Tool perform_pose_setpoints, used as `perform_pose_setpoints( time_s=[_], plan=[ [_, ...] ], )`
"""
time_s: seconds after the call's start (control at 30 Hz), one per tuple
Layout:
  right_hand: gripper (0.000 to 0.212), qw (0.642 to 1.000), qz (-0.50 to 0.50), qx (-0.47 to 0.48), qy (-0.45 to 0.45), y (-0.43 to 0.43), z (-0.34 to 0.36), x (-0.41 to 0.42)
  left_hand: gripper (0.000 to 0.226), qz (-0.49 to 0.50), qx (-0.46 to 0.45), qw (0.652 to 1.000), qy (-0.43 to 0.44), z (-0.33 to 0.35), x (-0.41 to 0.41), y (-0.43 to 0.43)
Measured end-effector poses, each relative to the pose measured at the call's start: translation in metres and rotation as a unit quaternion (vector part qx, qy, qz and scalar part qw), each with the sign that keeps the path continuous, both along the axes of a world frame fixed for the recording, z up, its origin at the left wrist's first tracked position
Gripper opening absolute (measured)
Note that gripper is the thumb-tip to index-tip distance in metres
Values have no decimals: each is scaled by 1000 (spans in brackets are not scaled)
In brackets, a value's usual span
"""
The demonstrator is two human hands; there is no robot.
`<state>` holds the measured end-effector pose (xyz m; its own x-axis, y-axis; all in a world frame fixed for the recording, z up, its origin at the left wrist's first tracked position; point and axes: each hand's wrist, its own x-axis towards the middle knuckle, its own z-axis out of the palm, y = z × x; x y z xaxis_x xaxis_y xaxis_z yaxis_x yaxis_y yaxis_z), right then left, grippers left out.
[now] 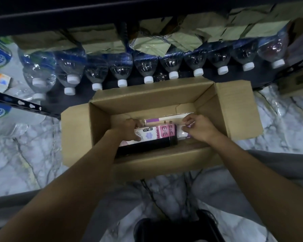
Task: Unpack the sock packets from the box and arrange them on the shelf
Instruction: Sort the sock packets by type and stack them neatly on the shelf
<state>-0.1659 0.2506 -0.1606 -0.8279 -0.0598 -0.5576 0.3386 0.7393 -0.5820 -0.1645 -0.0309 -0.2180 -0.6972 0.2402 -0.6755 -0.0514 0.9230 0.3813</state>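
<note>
An open cardboard box (234, 112) stands on the marble floor in front of me. Inside lie sock packets (162, 132) with pink and white labels and black socks, wrapped in clear plastic. My left hand (131, 129) reaches into the box and grips the left end of the packets. My right hand (198, 127) is inside too, its fingers pinching the right end of the plastic wrap. A dark metal shelf (47, 12) runs across the top of the view, just beyond the box.
A row of plastic water bottles (121, 67) with white caps lies on the low shelf right behind the box. Green paper packets (182, 37) sit behind them. More wrapped bottles (0, 56) are at left, another carton (297, 81) at right, a black object (178, 229) near my legs.
</note>
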Motion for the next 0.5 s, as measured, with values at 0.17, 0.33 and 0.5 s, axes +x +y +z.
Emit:
perform_pose_setpoints(
  time_s=[0.17, 0.33, 0.5],
  plan=[
    [21, 999, -33, -23, 22, 4, 19, -5, 36, 28, 37, 999, -1, 24, 8, -2],
    [14, 995, -59, -56, 58, 11, 43, -14, 30, 90, 84, 991, 52, 86, 9, -4],
    [19, 987, -80, -100, 97, 12, 69, -15, 24, 125, 123, 975, 135, 171, 23, -9]
  ],
)
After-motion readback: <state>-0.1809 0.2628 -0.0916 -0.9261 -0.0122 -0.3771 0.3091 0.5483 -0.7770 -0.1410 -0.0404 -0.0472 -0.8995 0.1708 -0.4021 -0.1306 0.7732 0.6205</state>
